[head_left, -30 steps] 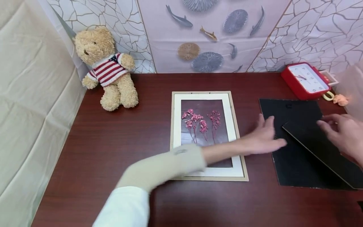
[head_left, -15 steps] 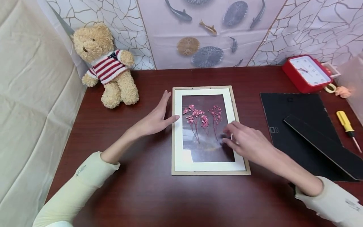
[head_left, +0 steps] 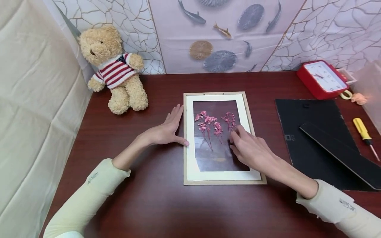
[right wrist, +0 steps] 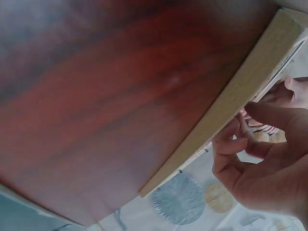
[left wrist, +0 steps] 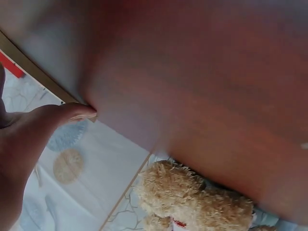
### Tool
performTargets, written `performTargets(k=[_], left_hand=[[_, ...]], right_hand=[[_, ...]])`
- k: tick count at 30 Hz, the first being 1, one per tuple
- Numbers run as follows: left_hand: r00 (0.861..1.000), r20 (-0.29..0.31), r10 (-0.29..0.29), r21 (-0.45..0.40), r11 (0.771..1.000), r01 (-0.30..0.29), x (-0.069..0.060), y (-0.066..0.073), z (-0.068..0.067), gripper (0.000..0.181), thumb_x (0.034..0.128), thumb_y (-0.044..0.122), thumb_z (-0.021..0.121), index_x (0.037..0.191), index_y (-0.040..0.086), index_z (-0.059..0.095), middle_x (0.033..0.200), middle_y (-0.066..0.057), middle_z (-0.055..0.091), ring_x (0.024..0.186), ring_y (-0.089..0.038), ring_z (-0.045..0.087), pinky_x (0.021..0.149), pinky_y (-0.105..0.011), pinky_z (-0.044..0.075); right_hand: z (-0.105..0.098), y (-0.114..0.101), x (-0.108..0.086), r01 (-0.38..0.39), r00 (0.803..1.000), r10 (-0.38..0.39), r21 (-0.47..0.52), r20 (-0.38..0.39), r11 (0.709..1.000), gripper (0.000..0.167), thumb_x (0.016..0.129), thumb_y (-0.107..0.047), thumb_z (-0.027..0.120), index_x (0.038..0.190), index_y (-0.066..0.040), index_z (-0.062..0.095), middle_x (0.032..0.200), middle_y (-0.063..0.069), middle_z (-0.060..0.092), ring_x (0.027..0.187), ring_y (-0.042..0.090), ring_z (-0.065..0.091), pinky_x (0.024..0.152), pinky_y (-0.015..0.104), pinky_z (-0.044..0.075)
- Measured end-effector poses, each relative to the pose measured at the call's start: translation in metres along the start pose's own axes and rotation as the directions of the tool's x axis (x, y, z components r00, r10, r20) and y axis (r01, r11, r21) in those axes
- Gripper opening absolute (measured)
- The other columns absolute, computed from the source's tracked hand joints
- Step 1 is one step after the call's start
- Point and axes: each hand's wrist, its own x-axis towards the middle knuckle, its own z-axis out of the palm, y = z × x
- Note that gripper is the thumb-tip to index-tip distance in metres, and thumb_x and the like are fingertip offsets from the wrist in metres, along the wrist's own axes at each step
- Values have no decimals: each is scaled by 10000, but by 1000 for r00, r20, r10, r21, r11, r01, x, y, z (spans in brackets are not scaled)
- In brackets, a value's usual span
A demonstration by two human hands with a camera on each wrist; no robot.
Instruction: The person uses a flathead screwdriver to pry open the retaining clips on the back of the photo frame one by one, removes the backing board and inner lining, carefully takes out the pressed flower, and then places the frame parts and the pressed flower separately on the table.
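In the head view a picture frame [head_left: 263, 180] lies flat with a white mat [head_left: 223, 176] around pink dried flowers [head_left: 208, 120]. My left hand [head_left: 163, 132] rests at its left edge, fingers extended and thumb on the rim. My right hand [head_left: 253, 148] reaches over the right edge with bent fingers at the lower part of the right sprig [head_left: 229, 117]; whether they pinch it is hidden. The left wrist view shows my left hand [left wrist: 24, 139] against the frame edge [left wrist: 45, 79]. In the right wrist view my right hand [right wrist: 269, 168] has curled fingers beside the frame side [right wrist: 216, 110].
Right of the frame lies a black backing board [head_left: 306, 114] with its stand leg [head_left: 336, 152] raised. Beyond are a yellow screwdriver [head_left: 361, 129], a red clock [head_left: 309, 82] and a peach-coloured item [head_left: 358, 98]. A teddy bear [head_left: 119, 72] sits back left.
My left hand came from the right, across the frame, to its left edge. My right hand left the black board for the right sprig, its fingers lately drawn closer together.
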Motion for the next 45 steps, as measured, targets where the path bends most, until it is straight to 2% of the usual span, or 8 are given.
performTargets(k=[14,19,28,31,36,38,41,45], left_hand=[[998,18,-62,76,995,61,13,0,-1,1441,856,310,963,1723,-25,-138,1823,-214,-181,1691,-336,-230,1370,-517,-104],[996,15,-84,82,993,82,14,1,-3,1430,869,286,954,1721,-17,-154,1818,-207,-206,1683,-315,-260,1362,-493,-142],[995,21,-93,104,990,91,21,-6,2,1421,881,270,945,1718,-13,-168,1815,-204,-217,1680,-301,-270,1359,-468,-155],[996,24,-90,117,989,87,20,-6,3,1412,888,285,940,1722,-6,-162,1820,-195,-209,1684,-293,-261,1361,-460,-150],[997,29,-77,121,990,73,17,-7,3,1396,901,293,928,1721,-12,-159,1820,-201,-205,1685,-303,-258,1362,-466,-148],[997,29,-72,115,991,68,16,-8,3,1388,906,289,924,1719,-20,-158,1818,-209,-205,1685,-311,-257,1361,-473,-149],[998,27,-62,108,992,58,14,-8,2,1390,905,296,923,1717,-23,-159,1818,-210,-207,1684,-314,-260,1360,-481,-153],[999,26,-45,108,993,42,14,-7,2,1385,908,299,920,1717,-28,-155,1816,-217,-206,1683,-321,-261,1358,-489,-155]], right_hand=[[63,69,4,-168,985,169,53,-24,984,184,996,-275,809,1018,-132,695,1092,110,524,611,132,572,460,382,431],[40,49,19,-182,982,185,60,-38,981,147,1012,-240,779,948,-120,725,1093,122,540,662,164,623,523,452,513],[-15,25,20,-315,944,272,276,184,908,128,1065,-149,678,1015,-41,725,1134,179,676,864,266,635,714,456,503],[-20,36,20,-334,941,265,436,213,836,115,1075,-80,636,1047,7,704,1000,148,771,851,227,662,707,339,497],[-22,59,22,-419,907,305,702,291,576,142,1088,-9,610,1161,104,657,917,70,777,820,140,655,709,219,546],[-22,64,22,-428,900,314,750,302,504,178,1082,-13,636,1203,117,636,910,22,773,776,110,633,693,212,529],[-22,68,23,-428,898,311,781,311,455,255,1069,-32,675,1268,119,623,897,-24,790,712,90,607,659,216,497],[-21,69,23,-438,896,289,779,338,449,312,1059,-35,685,1316,140,661,899,-13,816,696,86,613,626,229,452]])
